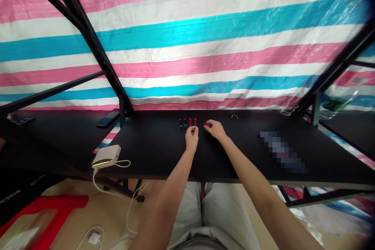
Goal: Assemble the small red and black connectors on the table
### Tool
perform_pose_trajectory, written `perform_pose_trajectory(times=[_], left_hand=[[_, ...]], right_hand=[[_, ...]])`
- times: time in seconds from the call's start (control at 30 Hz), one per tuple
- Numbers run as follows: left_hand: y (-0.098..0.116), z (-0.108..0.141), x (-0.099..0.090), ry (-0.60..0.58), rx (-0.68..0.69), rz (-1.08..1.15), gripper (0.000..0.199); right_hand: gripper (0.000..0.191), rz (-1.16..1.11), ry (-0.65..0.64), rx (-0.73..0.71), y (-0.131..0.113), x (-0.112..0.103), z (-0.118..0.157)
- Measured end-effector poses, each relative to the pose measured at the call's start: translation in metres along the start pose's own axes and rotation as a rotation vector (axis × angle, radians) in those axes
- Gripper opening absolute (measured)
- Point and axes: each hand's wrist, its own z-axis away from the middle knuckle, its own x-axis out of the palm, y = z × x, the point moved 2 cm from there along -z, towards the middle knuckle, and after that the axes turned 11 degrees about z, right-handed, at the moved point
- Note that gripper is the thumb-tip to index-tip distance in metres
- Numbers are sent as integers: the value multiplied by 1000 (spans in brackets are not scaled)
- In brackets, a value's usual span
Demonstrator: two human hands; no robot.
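Note:
My right hand (216, 129) pinches a small red piece (205, 124) just above the black tabletop. Beside it, my left hand (192, 140) has its fingertips pressed together; what they hold, if anything, is too small to make out. Just beyond the left fingertips, a short row of small cylindrical pieces lies on the table: two black pieces (181, 122) on the left and two red pieces (195, 122) on the right. Farther right is a cluster of tiny shiny bits (234, 116), apart from both hands.
A white box-shaped device (107, 156) with a cable sits at the table's left front corner. A pixelated flat item (281, 152) lies on the right. A clear container (288, 110) stands at the back right. Black metal posts (99, 52) flank the table; a phone (108, 119) lies left.

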Motion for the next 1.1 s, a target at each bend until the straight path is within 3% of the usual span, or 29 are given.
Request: perform_pose_trajectory(times=[0.17, 0.33, 1.1], left_hand=[[-4, -3, -2, -34, -20, -4, 22], [-7, -5, -1, -39, -44, -19, 21], [-3, -6, 0, -55, -79, -36, 20]], right_hand=[[17, 108, 59, 239, 44, -13, -34], [15, 134, 22, 284, 69, -9, -53], [13, 208, -154, 251, 84, 12, -81]])
